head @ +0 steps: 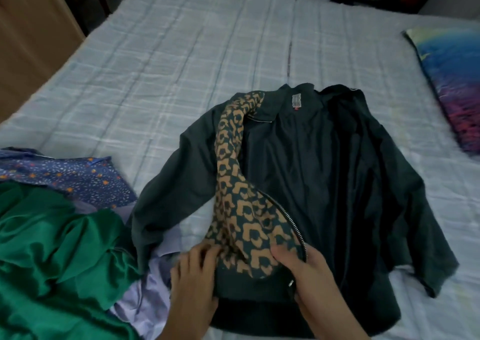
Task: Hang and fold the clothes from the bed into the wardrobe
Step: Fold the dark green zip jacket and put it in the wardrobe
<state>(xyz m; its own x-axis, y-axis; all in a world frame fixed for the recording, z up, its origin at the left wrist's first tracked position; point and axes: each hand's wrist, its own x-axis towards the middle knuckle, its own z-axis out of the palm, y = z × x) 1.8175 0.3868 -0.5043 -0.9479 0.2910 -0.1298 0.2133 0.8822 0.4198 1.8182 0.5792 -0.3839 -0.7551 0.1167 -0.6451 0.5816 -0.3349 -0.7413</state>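
The dark jacket (311, 184) lies open on the bed (155, 67), collar far, hem near. Left hand (193, 274) and right hand (309, 274) pinch its leopard-print front panel (233, 184) at the near hem. Green garment (52, 249) lies left.

We see open bed (155, 62) ahead and to the left of the jacket (324, 184). On our near left, a heap of clothes (52, 236) crowds the edge, touching the jacket's sleeve. Far right, a colourful pillow (449, 80) blocks that side.
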